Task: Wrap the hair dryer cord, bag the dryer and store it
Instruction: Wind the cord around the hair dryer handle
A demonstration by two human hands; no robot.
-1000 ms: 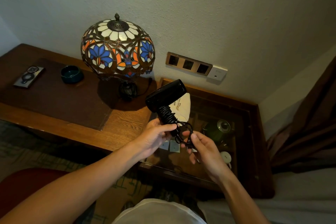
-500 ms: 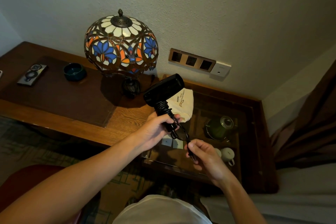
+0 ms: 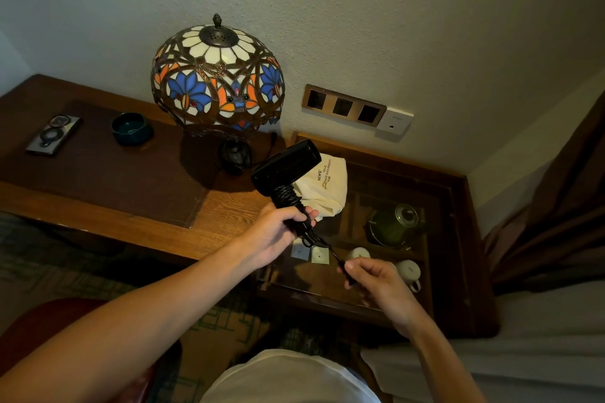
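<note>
A black hair dryer (image 3: 285, 163) points up and to the right above the glass-topped side table (image 3: 458, 206). My left hand (image 3: 278, 232) grips its handle, which has black cord (image 3: 287, 196) coiled tightly around it. A short free length of cord runs down and right from the handle to my right hand (image 3: 376, 281), which pinches its end between thumb and fingers. A cream cloth bag (image 3: 327, 188) with printed text lies on the table just behind the dryer.
A stained-glass lamp (image 3: 217, 82) stands on the wooden desk (image 3: 98, 222) at left, with a dark bowl (image 3: 131, 127) and a phone (image 3: 54, 134). Under the glass are a green kettle (image 3: 394, 226) and white cups (image 3: 409, 271). Wall sockets (image 3: 343, 106) sit behind; a curtain (image 3: 556, 222) hangs right.
My right hand has drawn the cord end down and to the right, away from the handle, so the loose loops have pulled straight. The dryer has stayed in my left hand.
</note>
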